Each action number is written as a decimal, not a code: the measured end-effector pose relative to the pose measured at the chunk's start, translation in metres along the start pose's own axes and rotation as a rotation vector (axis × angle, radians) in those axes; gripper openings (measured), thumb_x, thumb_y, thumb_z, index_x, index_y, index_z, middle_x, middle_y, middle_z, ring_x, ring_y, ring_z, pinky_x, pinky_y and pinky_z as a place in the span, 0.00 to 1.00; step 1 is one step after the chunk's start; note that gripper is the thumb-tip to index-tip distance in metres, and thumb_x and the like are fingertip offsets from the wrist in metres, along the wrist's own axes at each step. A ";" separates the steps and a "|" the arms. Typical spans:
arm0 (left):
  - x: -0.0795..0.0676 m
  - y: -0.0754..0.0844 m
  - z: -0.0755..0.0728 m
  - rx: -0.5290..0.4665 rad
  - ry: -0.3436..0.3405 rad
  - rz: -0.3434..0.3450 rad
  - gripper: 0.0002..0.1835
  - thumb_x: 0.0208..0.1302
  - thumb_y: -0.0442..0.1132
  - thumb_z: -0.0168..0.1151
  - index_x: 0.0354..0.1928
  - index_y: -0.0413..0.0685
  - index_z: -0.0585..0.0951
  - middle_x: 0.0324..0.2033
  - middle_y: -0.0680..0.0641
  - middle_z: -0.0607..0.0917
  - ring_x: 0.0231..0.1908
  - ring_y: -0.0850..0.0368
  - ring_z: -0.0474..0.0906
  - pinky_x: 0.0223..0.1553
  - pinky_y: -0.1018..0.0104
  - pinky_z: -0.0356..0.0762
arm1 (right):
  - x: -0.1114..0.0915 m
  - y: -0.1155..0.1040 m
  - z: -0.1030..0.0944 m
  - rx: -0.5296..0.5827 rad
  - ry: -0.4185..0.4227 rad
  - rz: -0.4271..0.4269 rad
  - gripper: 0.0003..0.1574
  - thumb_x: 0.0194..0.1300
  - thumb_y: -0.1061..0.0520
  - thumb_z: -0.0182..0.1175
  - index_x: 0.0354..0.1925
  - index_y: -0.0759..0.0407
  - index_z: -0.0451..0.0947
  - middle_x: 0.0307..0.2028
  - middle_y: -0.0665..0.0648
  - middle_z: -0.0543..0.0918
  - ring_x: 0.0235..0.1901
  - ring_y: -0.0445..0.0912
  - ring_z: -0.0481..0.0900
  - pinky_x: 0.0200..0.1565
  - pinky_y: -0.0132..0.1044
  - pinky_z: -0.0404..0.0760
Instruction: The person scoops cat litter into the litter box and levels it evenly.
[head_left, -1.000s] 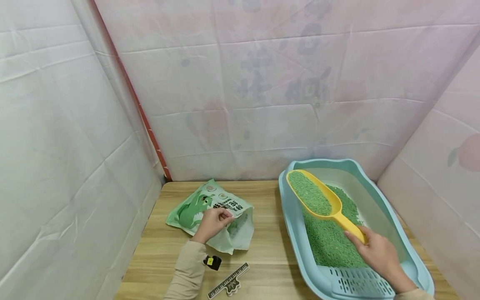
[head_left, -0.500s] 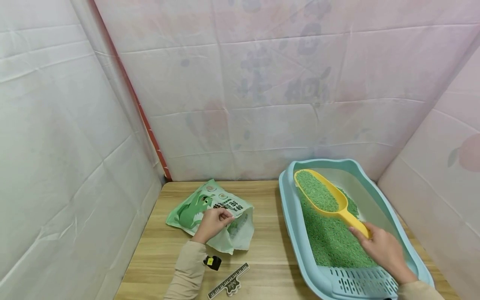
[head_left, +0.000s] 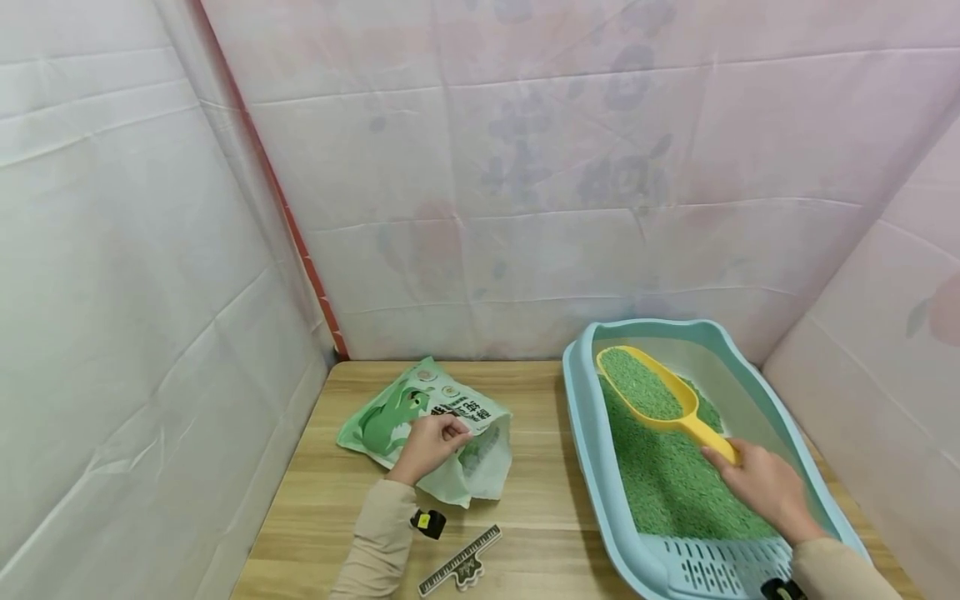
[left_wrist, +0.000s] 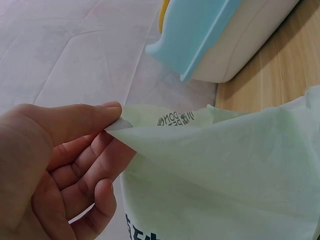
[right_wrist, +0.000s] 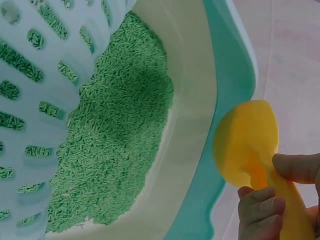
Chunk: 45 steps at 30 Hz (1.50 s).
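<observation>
My left hand [head_left: 430, 448] pinches the edge of a light green printed bag [head_left: 390, 417] lying on its side. The bag's mouth gapes to the right, and green pellets show inside it. In the left wrist view, thumb and fingers grip the corner of the bag's rim. My right hand [head_left: 765, 483] grips the handle of a yellow scoop [head_left: 684, 392], heaped with green pellets [head_left: 641, 385]. The scoop is over a blue litter tray [head_left: 588, 433], which holds a bed of green litter pellets [head_left: 675, 492]. In the right wrist view the scoop's underside faces the camera.
A black-and-white bag clip [head_left: 460, 562] lies on the wooden table [head_left: 540, 533] in front of the bag. A slotted grate [head_left: 712, 571] spans the near end of the tray. Pale fabric walls [head_left: 525, 208] stand at the back and both sides.
The right hand has shifted the loaded scoop slightly right over the tray. The left hand keeps its pinch on the bag. The head view has turned slightly.
</observation>
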<state>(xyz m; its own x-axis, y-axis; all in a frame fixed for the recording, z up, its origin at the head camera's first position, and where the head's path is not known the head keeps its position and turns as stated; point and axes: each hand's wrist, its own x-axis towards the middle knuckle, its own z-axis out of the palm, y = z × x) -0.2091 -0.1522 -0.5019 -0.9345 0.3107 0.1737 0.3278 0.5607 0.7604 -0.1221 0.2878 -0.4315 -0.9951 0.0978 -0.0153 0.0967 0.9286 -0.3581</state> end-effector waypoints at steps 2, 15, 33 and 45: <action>0.000 0.001 0.000 0.000 0.001 0.003 0.06 0.61 0.40 0.66 0.31 0.45 0.85 0.26 0.47 0.87 0.22 0.72 0.74 0.26 0.77 0.74 | 0.002 0.002 0.001 -0.005 -0.010 0.000 0.33 0.71 0.42 0.51 0.46 0.74 0.76 0.16 0.50 0.70 0.13 0.40 0.63 0.16 0.32 0.62; 0.000 0.000 0.001 -0.003 0.004 0.013 0.06 0.60 0.40 0.66 0.30 0.44 0.85 0.25 0.47 0.87 0.22 0.71 0.74 0.25 0.76 0.74 | 0.017 0.010 0.003 -0.036 -0.092 -0.017 0.24 0.70 0.41 0.51 0.29 0.59 0.74 0.16 0.49 0.68 0.14 0.39 0.61 0.16 0.31 0.61; 0.001 -0.002 0.001 0.020 -0.005 0.014 0.06 0.60 0.40 0.67 0.30 0.44 0.85 0.25 0.47 0.87 0.22 0.71 0.74 0.25 0.77 0.73 | 0.055 -0.004 0.001 -0.042 -0.162 -0.021 0.20 0.65 0.47 0.53 0.24 0.59 0.75 0.15 0.48 0.66 0.16 0.41 0.60 0.18 0.33 0.63; 0.002 0.001 -0.001 0.003 -0.030 0.008 0.06 0.61 0.40 0.66 0.31 0.45 0.85 0.26 0.47 0.87 0.22 0.71 0.73 0.25 0.77 0.73 | 0.076 -0.007 -0.004 -0.077 -0.219 0.045 0.19 0.63 0.47 0.52 0.21 0.56 0.70 0.16 0.48 0.65 0.17 0.41 0.61 0.20 0.33 0.64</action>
<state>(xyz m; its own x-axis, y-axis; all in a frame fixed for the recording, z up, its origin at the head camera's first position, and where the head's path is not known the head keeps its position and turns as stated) -0.2104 -0.1514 -0.5003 -0.9273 0.3382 0.1604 0.3354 0.5609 0.7569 -0.1983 0.2902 -0.4263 -0.9697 0.0674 -0.2349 0.1340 0.9505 -0.2803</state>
